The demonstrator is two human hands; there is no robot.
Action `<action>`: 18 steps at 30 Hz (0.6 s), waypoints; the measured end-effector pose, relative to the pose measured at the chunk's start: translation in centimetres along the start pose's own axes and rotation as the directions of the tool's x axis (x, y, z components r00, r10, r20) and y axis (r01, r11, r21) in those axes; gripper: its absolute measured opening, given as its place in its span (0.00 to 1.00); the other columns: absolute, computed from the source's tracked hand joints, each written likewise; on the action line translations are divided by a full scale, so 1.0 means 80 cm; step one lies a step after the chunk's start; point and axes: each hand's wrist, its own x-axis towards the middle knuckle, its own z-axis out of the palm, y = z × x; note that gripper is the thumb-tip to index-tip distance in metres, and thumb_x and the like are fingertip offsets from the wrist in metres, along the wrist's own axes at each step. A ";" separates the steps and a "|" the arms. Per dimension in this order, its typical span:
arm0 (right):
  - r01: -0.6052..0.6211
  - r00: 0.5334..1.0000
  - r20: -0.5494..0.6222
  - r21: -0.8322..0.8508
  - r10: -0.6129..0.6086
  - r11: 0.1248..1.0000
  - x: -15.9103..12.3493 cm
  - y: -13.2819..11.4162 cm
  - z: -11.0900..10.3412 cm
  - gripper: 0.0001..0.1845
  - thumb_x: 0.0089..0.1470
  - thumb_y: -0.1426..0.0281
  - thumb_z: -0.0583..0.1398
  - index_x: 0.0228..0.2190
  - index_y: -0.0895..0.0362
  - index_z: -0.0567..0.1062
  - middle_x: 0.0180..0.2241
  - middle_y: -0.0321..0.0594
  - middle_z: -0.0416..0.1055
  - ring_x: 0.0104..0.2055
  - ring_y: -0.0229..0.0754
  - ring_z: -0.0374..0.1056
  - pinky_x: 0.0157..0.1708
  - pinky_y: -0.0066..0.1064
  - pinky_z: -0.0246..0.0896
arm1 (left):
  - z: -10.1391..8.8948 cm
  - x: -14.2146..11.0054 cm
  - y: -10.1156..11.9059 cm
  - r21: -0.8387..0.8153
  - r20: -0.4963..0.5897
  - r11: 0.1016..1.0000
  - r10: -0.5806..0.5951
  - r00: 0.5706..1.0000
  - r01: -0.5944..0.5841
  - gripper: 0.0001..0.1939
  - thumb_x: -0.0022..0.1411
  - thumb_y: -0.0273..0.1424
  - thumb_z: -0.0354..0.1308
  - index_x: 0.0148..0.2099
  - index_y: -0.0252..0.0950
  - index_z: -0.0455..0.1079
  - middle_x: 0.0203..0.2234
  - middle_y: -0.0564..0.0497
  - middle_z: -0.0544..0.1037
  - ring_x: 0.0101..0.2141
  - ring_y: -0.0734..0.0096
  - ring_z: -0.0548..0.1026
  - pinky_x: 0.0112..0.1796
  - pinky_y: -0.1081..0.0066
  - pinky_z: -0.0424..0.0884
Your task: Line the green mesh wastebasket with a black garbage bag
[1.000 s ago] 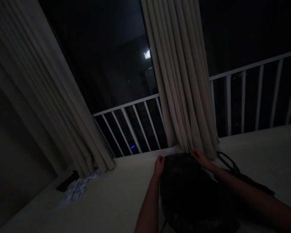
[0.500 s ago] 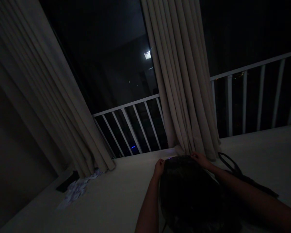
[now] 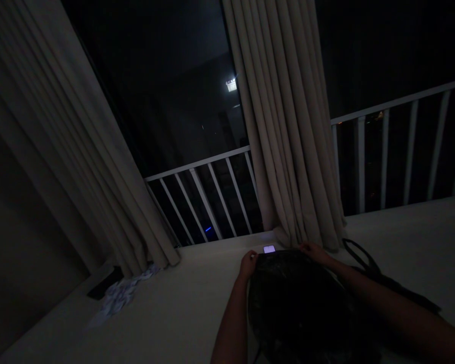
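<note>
A large black bag with a slightly shiny surface fills the bottom middle; the dark hides its exact kind. My left hand pinches its upper left corner, fingers closed. At the upper right edge, my right hand is also closed on the bag. Both forearms reach in from the bottom, one along each side. Just beyond the bag's top edge shows a small lit screen, which looks like a phone, partly hidden by the bag.
Dark straps and a flat dark item lie on the pale surface at right. A patterned cloth and a black flat object lie at left. Beige curtains hang before dark windows with a white railing.
The bag's top edge has dropped slightly in both hands, and more of the lit screen behind it shows. My grip looks the same.
</note>
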 end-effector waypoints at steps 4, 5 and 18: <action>-0.032 0.998 0.048 0.043 0.030 0.999 -0.008 -0.001 -0.007 0.04 0.34 0.67 0.56 0.19 0.54 0.68 0.25 0.41 0.71 0.34 0.50 0.66 0.38 0.38 0.59 | -0.002 0.003 -0.005 -0.032 0.072 0.997 -0.061 0.996 0.064 0.08 0.48 0.34 0.57 0.27 0.33 0.69 0.19 0.55 0.70 0.26 0.72 0.68 0.32 0.72 0.63; -0.040 0.997 0.067 0.058 0.036 0.998 -0.012 -0.001 -0.009 0.04 0.34 0.67 0.56 0.19 0.54 0.69 0.25 0.42 0.72 0.34 0.50 0.67 0.38 0.38 0.60 | -0.002 0.003 -0.007 -0.042 0.088 0.996 -0.077 0.993 0.081 0.09 0.47 0.34 0.58 0.26 0.32 0.69 0.19 0.54 0.71 0.26 0.72 0.68 0.32 0.72 0.63; -0.193 0.958 0.255 0.247 0.128 0.950 -0.034 -0.018 -0.008 0.07 0.32 0.67 0.57 0.18 0.56 0.72 0.23 0.45 0.72 0.30 0.51 0.69 0.33 0.38 0.62 | 0.004 -0.004 -0.019 -0.181 0.232 0.965 -0.145 0.962 0.189 0.20 0.46 0.43 0.58 0.30 0.28 0.72 0.21 0.51 0.74 0.26 0.71 0.70 0.31 0.71 0.64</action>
